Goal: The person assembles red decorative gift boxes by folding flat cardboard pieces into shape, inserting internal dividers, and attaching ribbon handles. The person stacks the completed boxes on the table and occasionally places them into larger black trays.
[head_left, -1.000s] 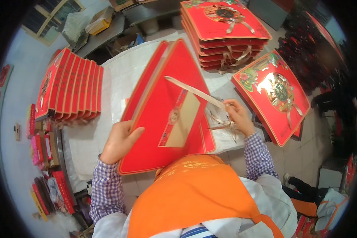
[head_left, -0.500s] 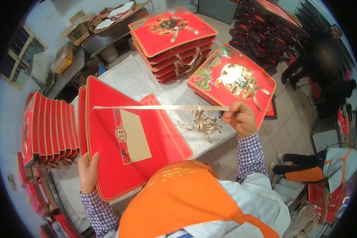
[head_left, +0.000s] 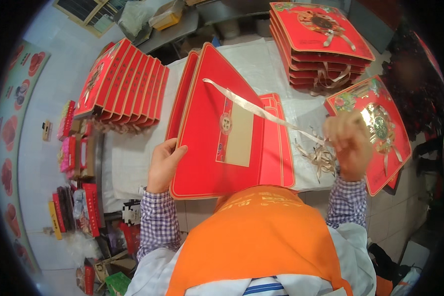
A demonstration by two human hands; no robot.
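A red gift box (head_left: 207,143) stands opened in front of me, its tall panel tilted up and carrying a beige rectangle. My left hand (head_left: 166,165) grips that panel's lower left edge, thumb on the near face. From a spot near the panel's top, a cream ribbon (head_left: 254,109) runs slackly down to the right, its far end close to my right hand (head_left: 349,145). That hand is smeared by motion, its fingers looking curled; whether the ribbon is between them is unclear. Beside it lies a heap of loose ribbons (head_left: 320,160).
A row of upright red boxes (head_left: 126,86) stands left on the white-covered table (head_left: 128,170). Stacked red boxes (head_left: 325,37) with ribbon handles rise at the back right. Another decorated red box (head_left: 377,126) lies beyond my right hand. Crates and packages crowd the lower left.
The ribbon, stretched taut before, now hangs slack. My right hand has lowered relative to the panel and blurs. The view has swung left; my left hand keeps its grip on the gift box.
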